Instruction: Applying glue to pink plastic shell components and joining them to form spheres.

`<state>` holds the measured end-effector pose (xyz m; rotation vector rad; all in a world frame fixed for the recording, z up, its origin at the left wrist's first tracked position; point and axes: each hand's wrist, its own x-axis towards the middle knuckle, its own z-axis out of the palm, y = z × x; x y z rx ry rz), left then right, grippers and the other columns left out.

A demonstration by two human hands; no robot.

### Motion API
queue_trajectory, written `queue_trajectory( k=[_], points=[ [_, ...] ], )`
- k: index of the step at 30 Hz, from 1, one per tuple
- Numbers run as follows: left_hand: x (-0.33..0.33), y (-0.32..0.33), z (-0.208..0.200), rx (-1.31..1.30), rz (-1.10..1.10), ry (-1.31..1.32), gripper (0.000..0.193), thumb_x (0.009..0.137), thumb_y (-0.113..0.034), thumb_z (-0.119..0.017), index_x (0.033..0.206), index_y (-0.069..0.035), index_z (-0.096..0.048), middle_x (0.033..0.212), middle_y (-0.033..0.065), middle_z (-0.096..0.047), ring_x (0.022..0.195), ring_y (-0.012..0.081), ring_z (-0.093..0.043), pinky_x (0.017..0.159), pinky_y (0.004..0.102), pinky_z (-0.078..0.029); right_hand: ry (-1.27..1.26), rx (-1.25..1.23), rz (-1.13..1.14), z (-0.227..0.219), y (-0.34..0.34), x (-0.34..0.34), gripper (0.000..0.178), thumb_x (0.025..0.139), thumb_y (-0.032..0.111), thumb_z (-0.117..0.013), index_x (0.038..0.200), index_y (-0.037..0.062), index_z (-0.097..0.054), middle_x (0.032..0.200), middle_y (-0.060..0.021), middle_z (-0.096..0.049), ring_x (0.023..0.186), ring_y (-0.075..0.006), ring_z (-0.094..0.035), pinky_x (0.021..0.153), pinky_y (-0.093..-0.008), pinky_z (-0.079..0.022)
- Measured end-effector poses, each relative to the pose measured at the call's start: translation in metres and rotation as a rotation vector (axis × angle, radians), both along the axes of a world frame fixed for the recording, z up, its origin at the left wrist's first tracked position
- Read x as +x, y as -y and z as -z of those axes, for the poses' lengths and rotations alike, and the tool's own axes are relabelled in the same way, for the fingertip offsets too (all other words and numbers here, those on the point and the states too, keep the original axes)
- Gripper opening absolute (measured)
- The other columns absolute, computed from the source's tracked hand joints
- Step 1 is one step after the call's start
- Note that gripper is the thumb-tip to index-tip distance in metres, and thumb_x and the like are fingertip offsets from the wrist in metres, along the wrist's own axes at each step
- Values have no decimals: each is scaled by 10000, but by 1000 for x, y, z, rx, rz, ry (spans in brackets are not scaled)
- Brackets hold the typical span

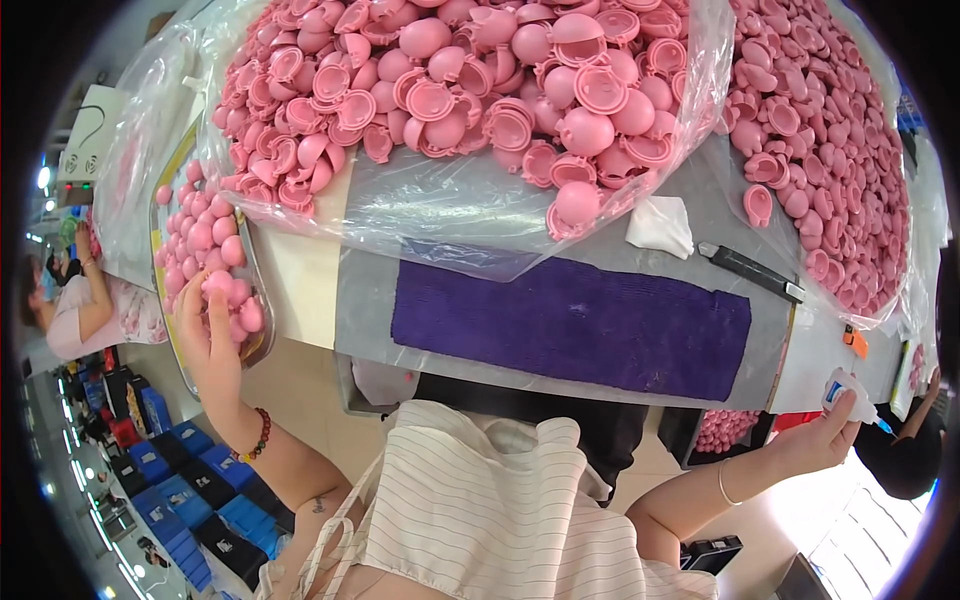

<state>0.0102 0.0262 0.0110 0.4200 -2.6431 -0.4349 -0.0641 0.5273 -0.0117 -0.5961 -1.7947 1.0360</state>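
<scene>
At the left, my left hand (208, 335) reaches over a tray (268, 290) of smooth pink balls, its fingertips closed round one pink ball (217, 284). Other pink balls (200, 236) crowd the tray around and beyond my fingers. Far to the right, my right hand (826, 440) grips a small white squeeze bottle (845, 388) with a blue tip, tilted off the table's right end. Between my hands a dark purple mat (570, 325) lies along the near edge of the table.
Heaps of hinged pink shells (440, 90) on clear plastic (450, 215) fill the table's far side; another heap (810, 130) stands right. A white cloth (660, 226) and black cutter knife (750, 271) lie beyond the mat. A crate (725, 432) of pink pieces stands below. People work at both sides.
</scene>
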Motion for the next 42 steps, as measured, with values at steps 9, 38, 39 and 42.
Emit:
queue_trajectory(
  k=[9,38,39,42],
  points=[
    [-69,-70,1,-137,114,-144,203,796,-166,-525,949,-47,-585,1016,64,-542,967,245,-461,850,353,-334,-148,-6,-202,3,13,6,321,794,145,-546,963,-126,-515,938,-183,-570,819,-217,-578,704,-283,-467],
    [-74,-143,-1,612,502,-233,298,677,40,-585,971,-8,-579,889,89,-564,659,118,-528,616,214,-421,-145,-322,-849,-2,70,24,382,825,321,-443,912,-51,-454,808,-203,-539,602,-210,-529,500,-245,-413],
    [-74,-157,5,682,699,-164,324,686,69,-564,1000,-10,-574,908,103,-550,675,126,-529,631,216,-426,-110,-352,-958,-4,82,22,382,826,356,-441,877,-23,-431,798,-208,-539,553,-205,-519,465,-246,-413],
    [-65,-189,-5,901,1013,145,244,735,14,-572,975,49,-553,979,157,-508,702,139,-512,623,247,-432,13,-578,-1189,-19,130,24,461,777,466,-522,801,20,-407,793,-237,-551,447,-200,-495,398,-249,-416]
  ],
)
